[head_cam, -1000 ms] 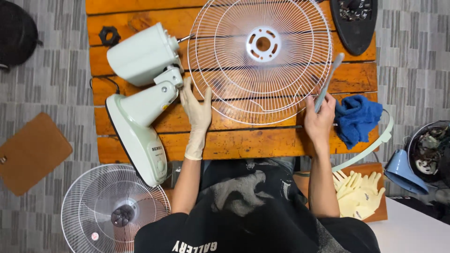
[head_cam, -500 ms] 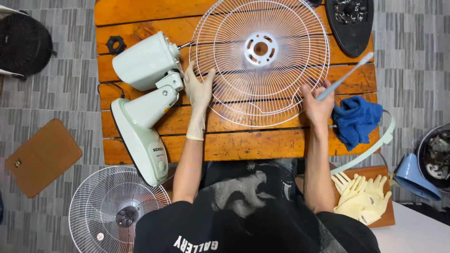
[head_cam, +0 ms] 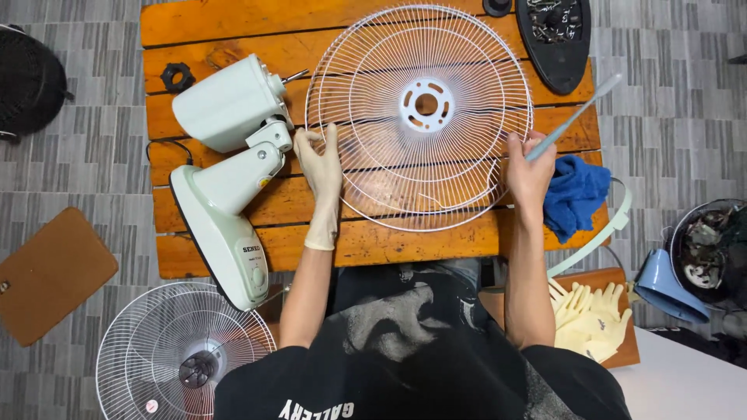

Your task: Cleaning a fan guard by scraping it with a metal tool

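- Since half a second ago the bare right hand (head_cam: 529,173) has tilted the slim grey brush (head_cam: 574,118) a little steeper; its tip now points up toward the black oval fan base plate (head_cam: 554,35). The gloved left hand (head_cam: 321,165) has kept its place at the guard's left rim.
- The round white wire fan guard (head_cam: 420,117) lies flat on the orange wooden slat table (head_cam: 233,19), between the two hands.
- The left hand, in a cream rubber glove, rests with fingers spread open on the wires at the left rim; the right hand is closed around the brush handle and touches the right rim.
- The pale green fan motor housing with stand (head_cam: 226,163) lies on its side just left of the left hand; a small dark label and a yellow round sticker sit on its neck and base.
- A crumpled blue cloth (head_cam: 576,194) lies just right of the right hand.
- Cream rubber gloves (head_cam: 587,315) lie on a brown board lower right; a second white wire guard (head_cam: 183,354) rests on the floor lower left.
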